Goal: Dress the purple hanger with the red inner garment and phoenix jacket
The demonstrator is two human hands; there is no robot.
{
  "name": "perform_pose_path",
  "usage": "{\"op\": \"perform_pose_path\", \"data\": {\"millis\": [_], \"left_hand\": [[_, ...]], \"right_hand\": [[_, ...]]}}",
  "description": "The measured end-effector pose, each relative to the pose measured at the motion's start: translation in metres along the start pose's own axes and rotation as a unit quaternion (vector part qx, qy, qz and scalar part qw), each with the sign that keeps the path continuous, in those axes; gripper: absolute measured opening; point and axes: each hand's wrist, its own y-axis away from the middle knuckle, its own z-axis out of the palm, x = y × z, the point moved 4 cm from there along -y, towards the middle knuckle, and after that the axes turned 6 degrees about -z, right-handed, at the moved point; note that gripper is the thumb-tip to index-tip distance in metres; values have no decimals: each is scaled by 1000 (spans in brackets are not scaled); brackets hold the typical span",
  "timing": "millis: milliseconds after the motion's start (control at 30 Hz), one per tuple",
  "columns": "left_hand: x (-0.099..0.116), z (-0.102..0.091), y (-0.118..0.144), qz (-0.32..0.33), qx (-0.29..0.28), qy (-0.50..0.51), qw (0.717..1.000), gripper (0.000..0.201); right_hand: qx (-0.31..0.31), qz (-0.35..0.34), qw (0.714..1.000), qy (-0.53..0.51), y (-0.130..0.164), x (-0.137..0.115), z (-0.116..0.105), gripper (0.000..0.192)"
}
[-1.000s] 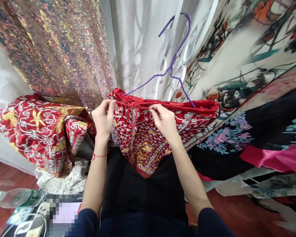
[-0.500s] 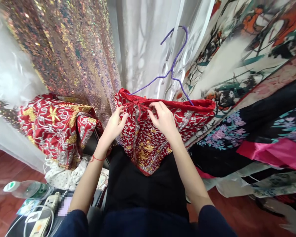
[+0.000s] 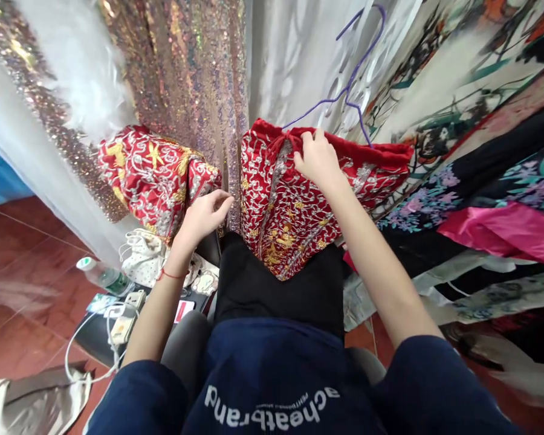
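Observation:
A red garment (image 3: pixel 283 205) with silver and gold embroidery hangs from a purple hanger (image 3: pixel 344 90) and comes to a point over my lap. Red ties (image 3: pixel 283 142) are knotted at its plain red waistband. My right hand (image 3: pixel 321 160) grips the waistband just right of the knot, fingertips at the top edge and thumb in front. Left of the garment, my left hand (image 3: pixel 204 217) is in the air with loosely bent fingers and nothing in it. Behind that hand is a second red embroidered piece (image 3: pixel 149 175), folded over.
Sequinned fabric (image 3: pixel 194 78) and a white curtain (image 3: pixel 281 66) hang ahead. Patterned and black floral clothes (image 3: pixel 421 199) crowd the right side. At lower left are a plastic bottle (image 3: pixel 104 277), a power strip (image 3: pixel 122 326) with white cables and a phone (image 3: pixel 184 311).
My left hand has let go of the ties and moved away from the waistband. The right hand has shifted onto the waistband's top edge. The view has tilted downward and turned left.

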Motion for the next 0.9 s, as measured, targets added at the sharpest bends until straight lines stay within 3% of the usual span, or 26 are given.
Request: {"op": "perform_pose_path", "data": {"millis": [67, 100, 133, 200, 267, 300, 333, 400, 500, 600, 767, 900], "left_hand": [[-26, -2, 13, -120, 34, 122, 985, 30], [-38, 1, 18, -171, 58, 212, 960, 32], [-48, 6, 22, -212, 82, 313, 922, 33], [-61, 20, 25, -270, 118, 499, 815, 38], [-68, 34, 24, -317, 133, 626, 700, 44], [-70, 37, 23, -329, 145, 664, 656, 44], [-73, 39, 22, -332, 163, 689, 623, 42], [-80, 37, 20, -319, 202, 713, 590, 33], [-87, 32, 22, -298, 224, 716, 590, 22], [-86, 29, 26, -291, 255, 680, 623, 15], [-62, 24, 35, -252, 308, 622, 675, 17], [-43, 24, 41, -191, 287, 625, 701, 28]], "right_hand": [[13, -66, 998, -2, -11, -39, 1, 36], [12, -102, 995, -4, -17, -65, 3, 34], [4, -141, 990, -5, -22, -94, 5, 30], [-39, -228, 973, -2, -25, -158, 14, 23], [-106, -328, 939, -4, -18, -219, 28, 22], [-134, -369, 919, -9, -12, -243, 35, 24], [-155, -399, 903, -16, -7, -262, 42, 26], [-173, -426, 887, -32, -2, -283, 54, 27], [-178, -432, 883, -52, -6, -286, 68, 14], [-205, -432, 876, -66, -15, -284, 75, 23], [-176, -313, 930, -83, -29, -291, 66, 27], [-154, -277, 945, -77, -17, -289, 62, 24]]}}
